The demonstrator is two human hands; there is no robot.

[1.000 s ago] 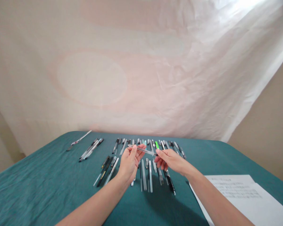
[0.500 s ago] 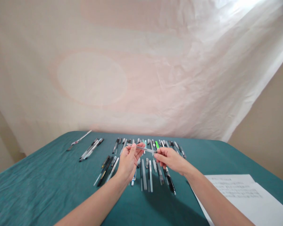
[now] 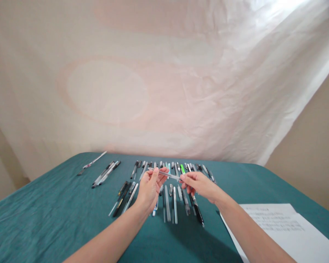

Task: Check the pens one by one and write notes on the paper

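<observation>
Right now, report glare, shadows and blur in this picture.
Head view: glare whites out the sheet top right; a soft shadow lies on the tablecloth beside the paper; the clear pen held by left hand and right hand looks faint; the paper's print is unreadable.

The left hand (image 3: 149,190) and right hand (image 3: 199,184) cover both ends of the clear pen (image 3: 166,174) pinched between them, so its tip and cap cannot be made out. They also hide parts of the pens (image 3: 174,204) lying beneath. The print on the paper (image 3: 276,223) is too small to read, and the sheet runs off the right and bottom edges — the forearms (image 3: 112,237) are cut at the bottom too
</observation>
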